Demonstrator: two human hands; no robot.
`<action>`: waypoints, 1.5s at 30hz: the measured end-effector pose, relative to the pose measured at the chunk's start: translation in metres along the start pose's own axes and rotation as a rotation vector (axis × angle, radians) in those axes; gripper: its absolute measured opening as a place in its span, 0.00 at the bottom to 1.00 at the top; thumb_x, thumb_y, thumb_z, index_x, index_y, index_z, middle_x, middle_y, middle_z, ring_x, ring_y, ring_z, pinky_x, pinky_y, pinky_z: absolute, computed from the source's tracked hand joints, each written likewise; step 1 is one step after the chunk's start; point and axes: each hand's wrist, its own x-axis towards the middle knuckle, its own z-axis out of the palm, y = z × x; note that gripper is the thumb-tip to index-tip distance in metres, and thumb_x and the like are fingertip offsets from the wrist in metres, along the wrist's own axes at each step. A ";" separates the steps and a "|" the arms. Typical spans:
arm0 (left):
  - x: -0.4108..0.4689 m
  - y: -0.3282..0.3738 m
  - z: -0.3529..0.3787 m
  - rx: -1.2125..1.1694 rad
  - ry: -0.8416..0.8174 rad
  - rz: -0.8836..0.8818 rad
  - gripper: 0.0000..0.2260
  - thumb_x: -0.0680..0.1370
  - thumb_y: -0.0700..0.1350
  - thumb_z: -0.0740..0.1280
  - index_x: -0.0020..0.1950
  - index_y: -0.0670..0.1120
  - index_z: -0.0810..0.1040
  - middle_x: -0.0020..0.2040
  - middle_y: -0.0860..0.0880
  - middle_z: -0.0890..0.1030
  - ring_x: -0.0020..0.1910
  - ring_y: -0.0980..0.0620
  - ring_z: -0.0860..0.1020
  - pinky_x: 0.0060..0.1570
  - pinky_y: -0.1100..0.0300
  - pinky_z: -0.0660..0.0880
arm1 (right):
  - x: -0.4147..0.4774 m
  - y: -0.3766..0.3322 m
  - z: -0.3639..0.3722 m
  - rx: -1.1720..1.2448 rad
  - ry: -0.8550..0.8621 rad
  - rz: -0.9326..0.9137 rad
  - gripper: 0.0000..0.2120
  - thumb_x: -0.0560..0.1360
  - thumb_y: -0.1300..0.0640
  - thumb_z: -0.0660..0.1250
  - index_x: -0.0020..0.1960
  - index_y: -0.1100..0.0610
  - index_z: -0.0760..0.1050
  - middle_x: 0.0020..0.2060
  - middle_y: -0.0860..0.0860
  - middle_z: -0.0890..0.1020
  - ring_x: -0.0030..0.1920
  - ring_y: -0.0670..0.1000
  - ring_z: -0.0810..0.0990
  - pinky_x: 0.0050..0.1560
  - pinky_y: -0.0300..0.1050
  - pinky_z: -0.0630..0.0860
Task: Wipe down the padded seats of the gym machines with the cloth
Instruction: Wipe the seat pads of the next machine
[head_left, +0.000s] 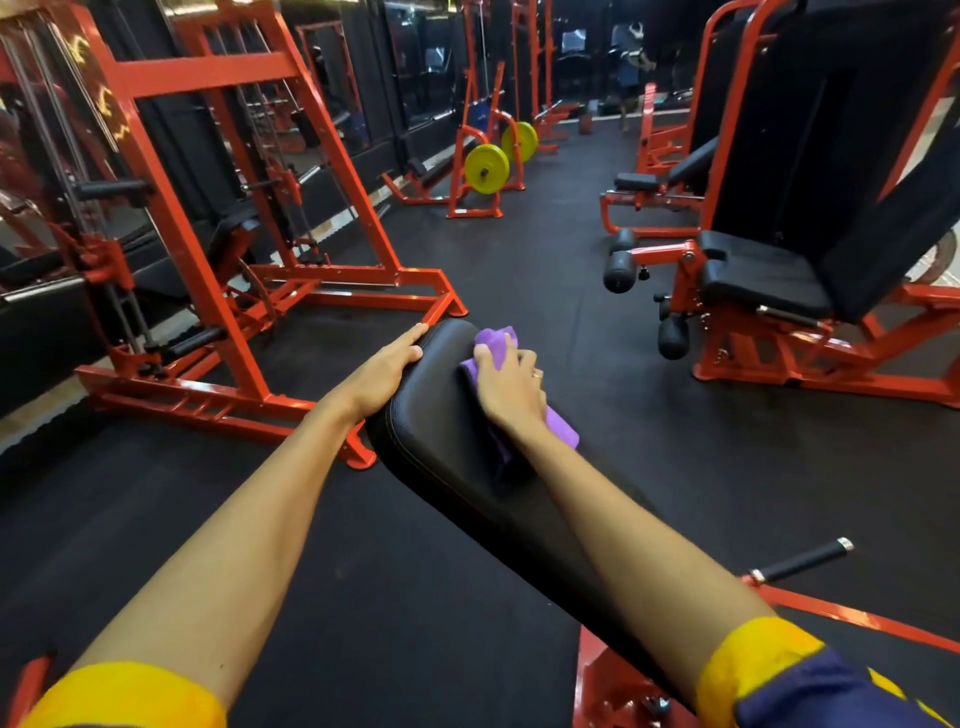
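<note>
Purple cloth (496, 340) is lying bunched on the far end of the black padded seat (431, 415) directly in front of you. Your right hand (511, 387) is bearing down on it, with the fingers curled over the fabric and the thumb pinning it from the left side, so you are gripping the cloth against the pad. One fold is sticking out beyond your fingertips toward the pad's rounded tip, and another is trailing out under your wrist over the pad's right side.

Your left hand (387, 371) is resting along the pad's left edge near that same far end. Its fingers are lying straight and its thumb is lying on the upper surface; it is holding nothing, only steadying the seat. Both forearms are reaching out from yellow sleeve cuffs (753, 654) at the bottom of the view.

The pad is sloping away from you over the black rubber floor (571, 312). A red cable frame (156, 83) is standing to the left, well apart from the seat. To the right another machine's black seat (758, 275) is sitting on a red base, also well apart. Farther back, two yellow weight plates (487, 169) are hanging on a red rack. A black handle (802, 561) with a chrome end is jutting out low on your right.
</note>
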 end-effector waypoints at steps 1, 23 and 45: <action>0.000 0.000 0.000 -0.011 0.002 -0.003 0.23 0.85 0.42 0.54 0.82 0.48 0.60 0.80 0.52 0.62 0.77 0.54 0.63 0.79 0.53 0.58 | -0.012 -0.009 0.005 -0.020 0.010 -0.043 0.28 0.82 0.37 0.50 0.78 0.48 0.60 0.71 0.54 0.67 0.73 0.62 0.65 0.71 0.61 0.63; -0.045 -0.029 0.000 -0.161 -0.012 0.126 0.19 0.88 0.45 0.52 0.78 0.44 0.67 0.74 0.51 0.69 0.74 0.57 0.65 0.75 0.63 0.58 | -0.144 -0.014 0.037 -0.319 0.272 -0.562 0.29 0.82 0.38 0.55 0.82 0.44 0.57 0.74 0.50 0.67 0.67 0.55 0.71 0.64 0.52 0.73; -0.042 -0.034 0.007 -0.099 0.095 0.213 0.20 0.88 0.43 0.50 0.80 0.42 0.62 0.80 0.48 0.63 0.79 0.55 0.59 0.72 0.70 0.52 | -0.146 0.081 0.034 -0.465 0.346 -0.783 0.31 0.82 0.43 0.62 0.81 0.52 0.61 0.79 0.51 0.65 0.77 0.52 0.66 0.74 0.52 0.67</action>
